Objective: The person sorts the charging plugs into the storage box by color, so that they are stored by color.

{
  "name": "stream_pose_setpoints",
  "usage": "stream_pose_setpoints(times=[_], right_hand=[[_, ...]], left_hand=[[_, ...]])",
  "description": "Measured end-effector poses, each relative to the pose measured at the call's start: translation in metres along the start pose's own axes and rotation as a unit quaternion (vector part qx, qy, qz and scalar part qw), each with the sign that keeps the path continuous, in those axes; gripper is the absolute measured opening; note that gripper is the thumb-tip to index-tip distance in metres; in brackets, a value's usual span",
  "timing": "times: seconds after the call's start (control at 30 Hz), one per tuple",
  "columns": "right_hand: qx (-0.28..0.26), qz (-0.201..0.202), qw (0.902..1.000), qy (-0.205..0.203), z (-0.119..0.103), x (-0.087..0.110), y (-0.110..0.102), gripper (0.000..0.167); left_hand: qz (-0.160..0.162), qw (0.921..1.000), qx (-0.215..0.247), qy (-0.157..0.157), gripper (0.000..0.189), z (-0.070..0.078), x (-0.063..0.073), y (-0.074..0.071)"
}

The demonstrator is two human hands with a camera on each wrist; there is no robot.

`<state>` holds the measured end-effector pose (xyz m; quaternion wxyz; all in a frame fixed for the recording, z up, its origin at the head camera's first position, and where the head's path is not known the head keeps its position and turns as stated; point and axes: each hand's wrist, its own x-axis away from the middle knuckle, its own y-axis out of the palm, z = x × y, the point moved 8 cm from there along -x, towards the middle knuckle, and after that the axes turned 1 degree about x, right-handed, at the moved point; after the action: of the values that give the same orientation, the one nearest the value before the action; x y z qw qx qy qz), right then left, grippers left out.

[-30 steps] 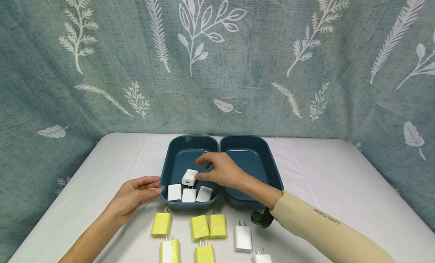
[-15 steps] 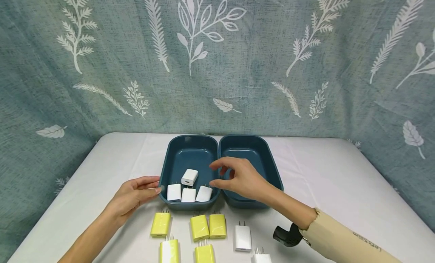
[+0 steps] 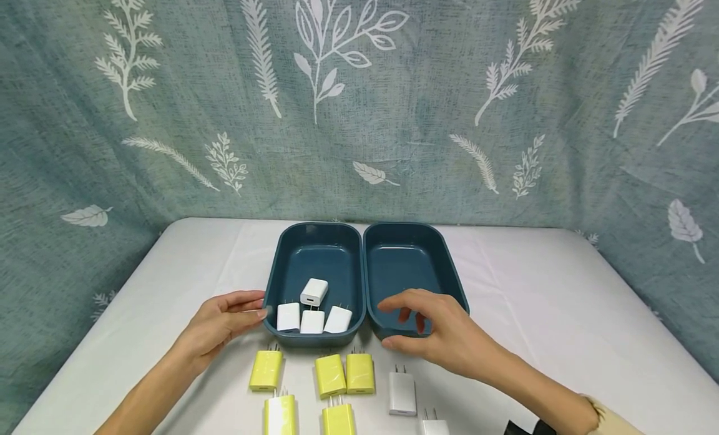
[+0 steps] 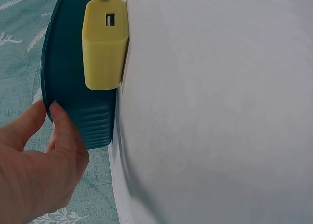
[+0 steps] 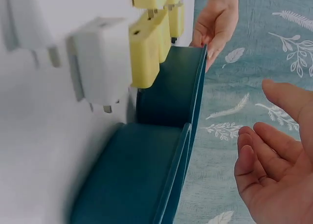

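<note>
My left hand (image 3: 221, 326) pinches the near left rim of the left dark blue tray (image 3: 322, 260), thumb and finger on either side of the wall in the left wrist view. Several white charger plugs, among them one white charger (image 3: 314, 292) set behind the others, lie in that tray's near half. My right hand (image 3: 444, 332) holds nothing and hovers over the front edge of the right dark blue tray (image 3: 407, 263), fingers loosely bent, thumb apart. Nearest below it on the table is a white charger (image 3: 402, 393); a second white charger (image 3: 435, 427) is cut off by the frame's bottom edge.
Several yellow chargers, one of them a yellow charger (image 3: 266, 371) at the left, lie prongs-away before the left tray. The two trays stand side by side on the white table (image 3: 517, 285). A patterned green-blue cloth (image 3: 359, 141) hangs behind the table.
My right hand has moved from beside a white charger in the left tray, rightward and toward me, over the right tray's front edge. My left hand has stayed put.
</note>
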<state>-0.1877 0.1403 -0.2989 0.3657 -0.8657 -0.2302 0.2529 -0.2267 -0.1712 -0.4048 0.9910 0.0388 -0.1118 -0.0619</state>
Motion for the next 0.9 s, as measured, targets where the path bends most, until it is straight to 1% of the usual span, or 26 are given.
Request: stream_pose_setpoints(times=[0.1,0.27,0.4,0.5,0.6,0.7,0.8,0.83,0.9], right_hand=[[-0.001,0.001,1.0000,-0.007,-0.002,0.011,-0.002,0.037],[0.012,0.005,0.9993,-0.036,-0.004,0.030,0.000,0.038],[0.023,-0.012,0.9992,-0.032,0.002,0.046,0.008,0.041],[0.020,-0.041,0.9989,0.007,0.012,0.055,0.017,0.042],[0.021,-0.070,0.9961,0.049,0.024,0.061,0.028,0.047],[0.029,-0.102,0.9887,0.106,0.037,0.065,0.040,0.057],[0.047,-0.115,0.9821,0.142,0.046,0.068,0.050,0.061],[0.049,-0.122,0.9784,0.160,0.049,0.069,0.053,0.062],[0.057,-0.122,0.9765,0.168,0.052,0.071,0.058,0.063]], left_hand=[[0.002,1.0000,-0.001,0.000,0.059,0.001,0.000,0.000],[0.001,1.0000,-0.001,-0.002,0.059,0.002,0.000,0.000],[-0.001,1.0000,-0.001,-0.002,0.059,0.002,-0.001,0.001],[0.002,1.0000,-0.003,-0.002,0.059,0.002,-0.001,0.001],[0.001,1.0000,-0.003,-0.002,0.059,0.002,-0.001,0.001],[-0.001,1.0000,0.000,-0.002,0.059,0.002,0.000,0.002],[0.000,1.0000,0.001,-0.003,0.059,0.002,0.000,0.001],[0.001,1.0000,0.001,-0.003,0.059,0.002,0.000,0.001],[0.002,1.0000,-0.002,-0.003,0.059,0.002,0.001,0.001]])
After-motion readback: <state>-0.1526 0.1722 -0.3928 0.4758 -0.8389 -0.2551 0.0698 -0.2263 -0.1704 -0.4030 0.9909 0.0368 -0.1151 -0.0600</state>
